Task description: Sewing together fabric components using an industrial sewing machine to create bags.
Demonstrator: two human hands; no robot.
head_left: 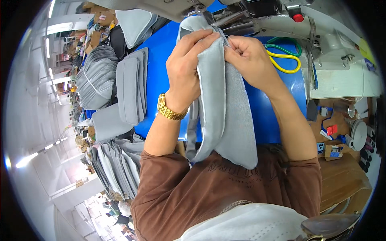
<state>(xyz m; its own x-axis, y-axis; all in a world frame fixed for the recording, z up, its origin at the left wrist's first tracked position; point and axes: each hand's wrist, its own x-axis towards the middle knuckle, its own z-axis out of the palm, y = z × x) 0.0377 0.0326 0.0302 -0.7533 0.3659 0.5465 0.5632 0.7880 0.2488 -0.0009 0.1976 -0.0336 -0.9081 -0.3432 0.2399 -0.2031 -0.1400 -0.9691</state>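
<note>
A grey padded fabric piece (pixel 212 100) with pale raw edges hangs from my hands toward my chest, over a blue work surface (pixel 161 44). My left hand (pixel 187 60) is closed round its upper left part, fingers folded over the top. My right hand (pixel 249 58) pinches the piece's upper right edge, where a thin pale strand shows between the hands. A grey strap (pixel 192 132) dangles along the left side of the piece. Just above my hands is the sewing machine (pixel 237 24); its needle area is partly hidden by the fabric.
Scissors with green and yellow handles (pixel 286 64) lie right of my right hand. Stacked grey panels (pixel 132 86) and a tied grey bundle (pixel 96 78) stand at the left. More grey pieces (pixel 116 164) hang lower left. A red knob (pixel 297 18) sits on the machine.
</note>
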